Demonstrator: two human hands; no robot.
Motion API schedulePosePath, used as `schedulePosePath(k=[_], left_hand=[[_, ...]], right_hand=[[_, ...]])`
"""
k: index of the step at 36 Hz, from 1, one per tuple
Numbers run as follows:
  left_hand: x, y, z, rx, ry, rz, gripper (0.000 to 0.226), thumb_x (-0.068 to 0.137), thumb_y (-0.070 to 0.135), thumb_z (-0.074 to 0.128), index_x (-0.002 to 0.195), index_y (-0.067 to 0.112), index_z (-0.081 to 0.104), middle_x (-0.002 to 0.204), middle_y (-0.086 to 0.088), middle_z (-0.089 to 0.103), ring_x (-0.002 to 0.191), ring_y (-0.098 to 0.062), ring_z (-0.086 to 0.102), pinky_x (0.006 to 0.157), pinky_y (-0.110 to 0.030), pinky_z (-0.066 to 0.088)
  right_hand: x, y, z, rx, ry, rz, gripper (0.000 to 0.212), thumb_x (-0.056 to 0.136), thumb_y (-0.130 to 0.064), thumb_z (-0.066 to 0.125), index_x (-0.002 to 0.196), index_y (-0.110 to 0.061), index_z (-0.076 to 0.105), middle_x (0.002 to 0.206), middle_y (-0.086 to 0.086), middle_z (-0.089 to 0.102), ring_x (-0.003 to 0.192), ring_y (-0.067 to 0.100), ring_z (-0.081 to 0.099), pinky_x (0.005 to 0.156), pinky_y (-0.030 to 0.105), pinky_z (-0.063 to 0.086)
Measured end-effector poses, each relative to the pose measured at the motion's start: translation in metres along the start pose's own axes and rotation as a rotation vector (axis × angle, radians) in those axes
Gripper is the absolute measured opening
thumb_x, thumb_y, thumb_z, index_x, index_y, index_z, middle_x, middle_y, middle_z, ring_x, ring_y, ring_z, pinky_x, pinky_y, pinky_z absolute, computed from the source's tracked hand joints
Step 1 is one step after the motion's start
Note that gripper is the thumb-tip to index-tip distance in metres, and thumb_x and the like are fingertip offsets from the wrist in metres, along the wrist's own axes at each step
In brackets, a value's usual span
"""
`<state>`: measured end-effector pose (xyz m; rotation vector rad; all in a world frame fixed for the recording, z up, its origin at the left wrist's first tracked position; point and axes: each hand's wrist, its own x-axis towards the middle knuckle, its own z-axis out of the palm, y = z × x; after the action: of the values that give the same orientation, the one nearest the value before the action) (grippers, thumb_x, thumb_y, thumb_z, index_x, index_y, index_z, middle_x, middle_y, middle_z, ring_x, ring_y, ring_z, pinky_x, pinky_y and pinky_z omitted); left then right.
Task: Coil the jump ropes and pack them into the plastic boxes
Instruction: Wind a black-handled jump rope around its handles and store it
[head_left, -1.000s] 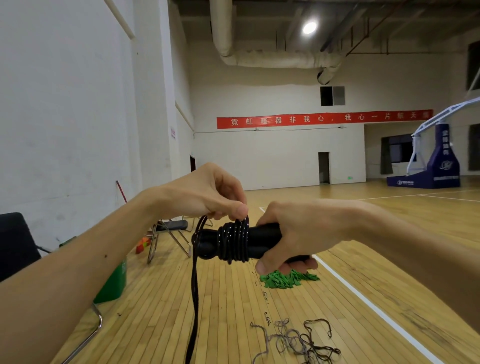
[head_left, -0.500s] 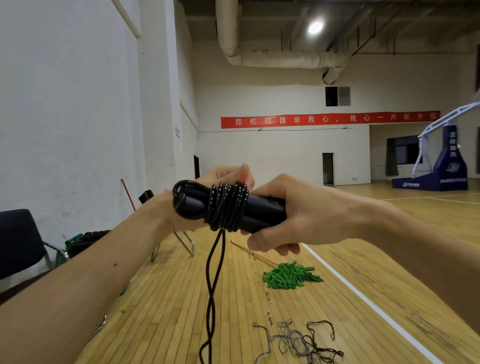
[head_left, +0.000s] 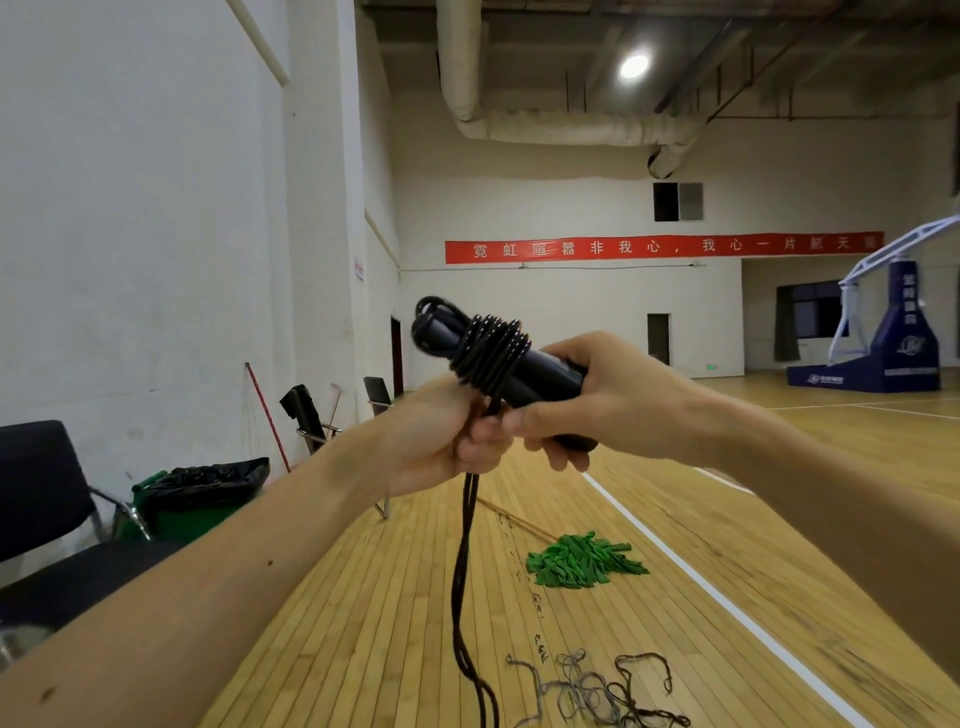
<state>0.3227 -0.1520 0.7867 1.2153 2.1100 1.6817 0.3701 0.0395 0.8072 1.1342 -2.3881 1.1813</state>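
Note:
I hold a black jump rope (head_left: 488, 353) up in front of me. Its two black handles lie together, tilted up to the left, with several turns of rope wound around their middle. My right hand (head_left: 597, 400) grips the right end of the handles. My left hand (head_left: 447, 441) sits just below the coil, closed around the doubled rope strand (head_left: 462, 571) that hangs down toward the floor and out of view. No plastic box is in view.
A green mop head (head_left: 582, 561) with a wooden stick lies on the wooden gym floor. Tangled dark strings (head_left: 597, 691) lie at the bottom. A green bin (head_left: 192, 499) with a black bag and black chairs (head_left: 47, 499) stand at the left wall. A basketball stand (head_left: 893, 338) is far right.
Both hands have lifted the handles higher and tilted their left end upward. My left hand has come from behind the coil to under it, now gripping the hanging doubled strand.

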Motion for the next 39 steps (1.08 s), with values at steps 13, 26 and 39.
schedulePosePath(k=[13,26,39], left_hand=[[-0.003,-0.018,0.023,0.195,0.141,-0.165,0.038,0.107,0.044,0.035,0.096,0.012,0.051,0.062,-0.001,0.052,0.055,-0.017,0.050,0.061,-0.031,0.045],[-0.003,-0.018,0.023,1.204,0.253,0.013,0.022,0.106,0.032,0.045,0.110,0.016,0.059,0.077,0.003,0.058,0.063,-0.012,0.057,0.067,-0.033,0.051],[0.000,0.031,0.014,1.618,0.072,0.326,0.026,0.101,0.033,0.053,0.109,0.018,0.073,0.096,0.004,0.068,0.081,-0.006,0.054,0.079,-0.027,0.048]], right_hand=[[0.007,0.032,-0.015,-0.037,0.261,0.203,0.029,0.082,-0.012,0.082,0.100,-0.006,0.060,0.082,0.015,0.074,0.062,0.024,0.073,0.063,0.039,0.064],[0.012,0.051,-0.012,-0.370,0.286,0.295,0.020,0.087,-0.021,0.079,0.095,-0.007,0.067,0.062,0.005,0.068,0.039,0.005,0.058,0.042,0.016,0.044],[0.013,0.029,-0.006,-0.349,-0.132,0.538,0.021,0.087,-0.019,0.078,0.096,-0.001,0.071,0.070,0.009,0.072,0.051,0.016,0.061,0.051,0.023,0.052]])
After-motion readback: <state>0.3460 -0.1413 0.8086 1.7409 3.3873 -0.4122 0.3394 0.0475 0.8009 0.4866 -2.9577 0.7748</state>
